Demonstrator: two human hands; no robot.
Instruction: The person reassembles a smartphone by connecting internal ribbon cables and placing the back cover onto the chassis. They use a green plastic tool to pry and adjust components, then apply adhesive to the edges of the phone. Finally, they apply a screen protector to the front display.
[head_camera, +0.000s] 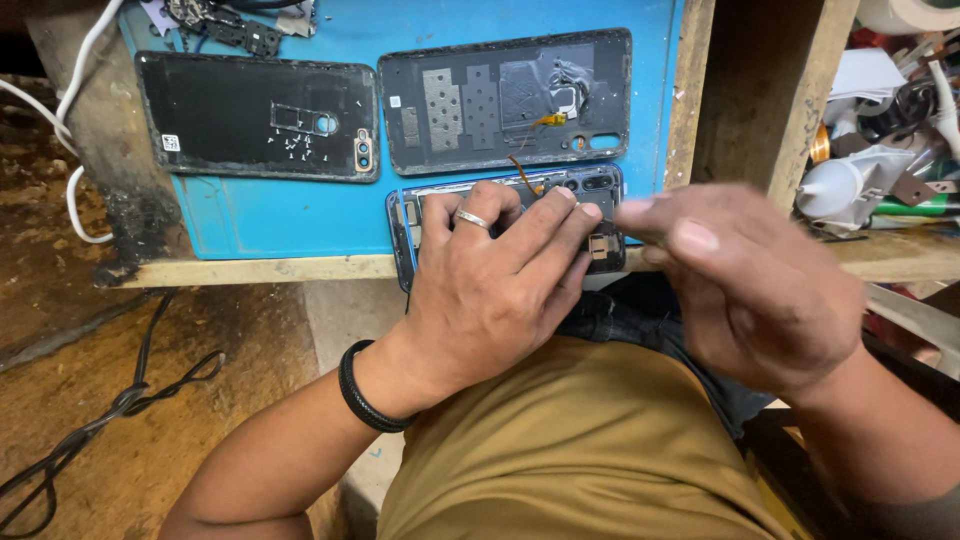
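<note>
An opened blue-framed smartphone (600, 215), internals and camera lenses exposed, is lain at the blue work mat's (290, 215) front edge. It is pressed down by the left hand (490, 290), fingers spread. The right hand (750, 280) is held just beside it, thumb and forefinger pressed together; anything pinched cannot be told.

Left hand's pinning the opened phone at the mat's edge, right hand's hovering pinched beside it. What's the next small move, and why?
Probably bring the right hand down to the opened phone. The left hand already presses it flat on the blue mat, while the right fingertips are pinched just above its exposed right end.
</note>
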